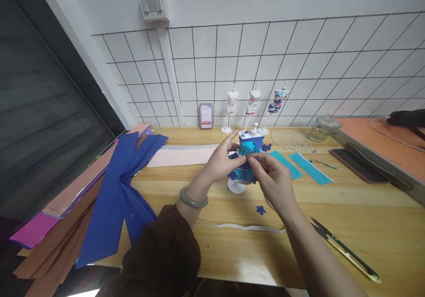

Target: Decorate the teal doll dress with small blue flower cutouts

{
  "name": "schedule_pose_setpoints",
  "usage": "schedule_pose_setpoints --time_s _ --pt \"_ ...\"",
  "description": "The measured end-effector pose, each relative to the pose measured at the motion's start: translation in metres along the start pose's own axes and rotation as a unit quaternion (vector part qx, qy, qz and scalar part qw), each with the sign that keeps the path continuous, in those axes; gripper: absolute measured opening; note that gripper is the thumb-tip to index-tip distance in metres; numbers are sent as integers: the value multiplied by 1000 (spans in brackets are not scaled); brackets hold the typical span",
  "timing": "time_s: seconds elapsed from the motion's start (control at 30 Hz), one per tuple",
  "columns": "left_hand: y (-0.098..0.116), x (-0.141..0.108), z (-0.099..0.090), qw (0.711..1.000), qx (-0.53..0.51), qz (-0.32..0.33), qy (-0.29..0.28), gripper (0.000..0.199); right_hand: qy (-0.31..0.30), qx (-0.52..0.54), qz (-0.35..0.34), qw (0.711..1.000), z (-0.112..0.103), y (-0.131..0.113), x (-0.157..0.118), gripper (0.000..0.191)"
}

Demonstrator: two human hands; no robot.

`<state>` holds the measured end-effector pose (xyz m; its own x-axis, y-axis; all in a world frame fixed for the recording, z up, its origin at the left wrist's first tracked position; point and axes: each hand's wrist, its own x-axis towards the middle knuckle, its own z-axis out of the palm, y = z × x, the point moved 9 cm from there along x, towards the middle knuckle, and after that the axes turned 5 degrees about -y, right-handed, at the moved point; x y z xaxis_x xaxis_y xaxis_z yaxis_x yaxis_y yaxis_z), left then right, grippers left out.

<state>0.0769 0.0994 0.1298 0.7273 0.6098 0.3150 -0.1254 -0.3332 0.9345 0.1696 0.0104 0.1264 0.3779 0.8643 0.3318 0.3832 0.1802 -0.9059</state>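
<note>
A small mannequin [254, 131] on a round white base wears a blue and turquoise dress [249, 144] with dark blue flower shapes. My left hand [221, 160] is wrapped round the left side of the dress, its thumb at the waist. At the front of the waist my right hand [274, 179] has thumb and index finger pinched together against the dress; whatever lies between those fingertips is too small to make out. A loose dark blue flower [260, 210] lies on the table just in front of the base.
Blue folded paper [109, 199] and coloured sheets lie left. Three small mannequins [231, 100] and a phone [206, 115] stand at the wall. Turquoise strips [310, 168], a glass jar [323, 129] and a dark tray [358, 166] are right. Scissors [347, 250] and a white ribbon [245, 227] lie nearer.
</note>
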Motion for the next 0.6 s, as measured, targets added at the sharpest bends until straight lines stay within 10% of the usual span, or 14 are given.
schedule_pose_setpoints --time_s 0.6 --pt "-1 0 -1 1000 25 3 10 72 65 -96 -12 993 -4 -9 3 23"
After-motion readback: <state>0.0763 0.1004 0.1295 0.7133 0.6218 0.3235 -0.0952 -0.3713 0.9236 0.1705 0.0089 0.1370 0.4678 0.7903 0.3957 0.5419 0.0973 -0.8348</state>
